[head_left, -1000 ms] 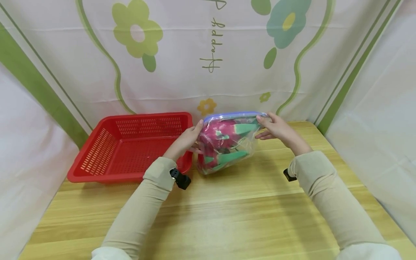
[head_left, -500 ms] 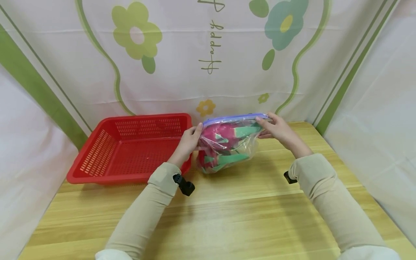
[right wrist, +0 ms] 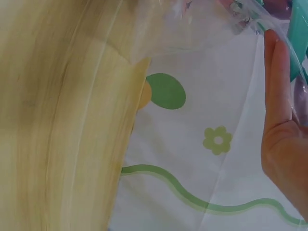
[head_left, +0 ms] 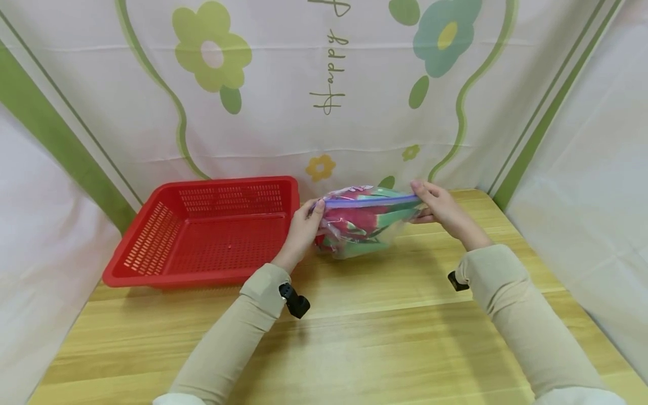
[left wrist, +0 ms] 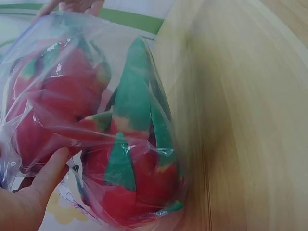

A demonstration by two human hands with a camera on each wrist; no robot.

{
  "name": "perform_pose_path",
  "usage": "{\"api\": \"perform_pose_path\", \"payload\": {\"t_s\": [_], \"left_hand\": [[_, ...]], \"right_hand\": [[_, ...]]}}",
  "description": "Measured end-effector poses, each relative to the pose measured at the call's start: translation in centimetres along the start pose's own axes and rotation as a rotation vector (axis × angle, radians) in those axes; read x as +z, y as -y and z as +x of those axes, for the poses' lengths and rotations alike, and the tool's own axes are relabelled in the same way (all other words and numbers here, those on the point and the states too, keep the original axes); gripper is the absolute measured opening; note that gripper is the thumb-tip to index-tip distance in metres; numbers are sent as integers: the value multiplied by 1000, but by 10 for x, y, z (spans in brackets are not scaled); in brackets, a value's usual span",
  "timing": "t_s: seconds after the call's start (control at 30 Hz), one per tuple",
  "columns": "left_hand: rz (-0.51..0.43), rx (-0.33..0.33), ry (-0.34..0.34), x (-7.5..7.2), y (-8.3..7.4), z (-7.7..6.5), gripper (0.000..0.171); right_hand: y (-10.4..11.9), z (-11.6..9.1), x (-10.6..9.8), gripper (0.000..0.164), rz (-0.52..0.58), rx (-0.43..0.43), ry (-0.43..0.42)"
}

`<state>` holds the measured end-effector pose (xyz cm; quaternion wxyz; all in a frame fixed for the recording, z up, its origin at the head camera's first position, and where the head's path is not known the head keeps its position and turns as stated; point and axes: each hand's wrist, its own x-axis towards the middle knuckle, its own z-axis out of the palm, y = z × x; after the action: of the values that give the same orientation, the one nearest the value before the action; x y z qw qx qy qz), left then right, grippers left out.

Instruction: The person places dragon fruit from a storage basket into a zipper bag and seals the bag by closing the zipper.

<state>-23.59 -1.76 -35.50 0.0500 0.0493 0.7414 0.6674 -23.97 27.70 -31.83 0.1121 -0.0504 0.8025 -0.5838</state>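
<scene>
A clear zip-top bag (head_left: 372,201) with a blue-purple zip strip hangs between both hands near the back of the table. Two red dragon fruits with green tips, one (left wrist: 130,178) and another (left wrist: 57,101), show through its plastic in the left wrist view. The left hand (head_left: 302,229) pinches the left end of the strip, thumb on top. At the strip's right end, the right hand (head_left: 442,212) pinches the bag between thumb and fingers; in the right wrist view its long fingers (right wrist: 277,91) lie along the plastic.
A red perforated plastic basket (head_left: 192,277) stands left of the bag, close to the left hand. The wooden table (head_left: 364,337) ends at a white flowered curtain (head_left: 273,101). Black wrist devices sit on both sleeves, the left one (head_left: 295,302) hanging inward.
The bag's zip edge has tipped toward the person and lowered, so more of the back side shows. Both hands have shifted slightly right and down, keeping their hold.
</scene>
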Motion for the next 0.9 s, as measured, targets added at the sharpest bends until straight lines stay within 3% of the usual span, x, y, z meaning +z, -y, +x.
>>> {"api": "perform_pose_path", "payload": {"t_s": [0.27,0.5,0.67,0.8,0.9], "left_hand": [[101,34,-5,6,4,-2,41],[135,26,-28,6,8,-2,46],[139,-46,-17,12,6,-2,60],[215,-142,-49,18,5,-2,81],[288,-203,-54,22,6,-2,92]], "right_hand": [[-10,-1,-3,31,0,96,39],[-16,-1,0,32,33,161,93],[-17,0,-1,52,48,213,129],[-20,1,-1,76,-6,239,213],[-26,1,-1,80,-56,256,283]]}}
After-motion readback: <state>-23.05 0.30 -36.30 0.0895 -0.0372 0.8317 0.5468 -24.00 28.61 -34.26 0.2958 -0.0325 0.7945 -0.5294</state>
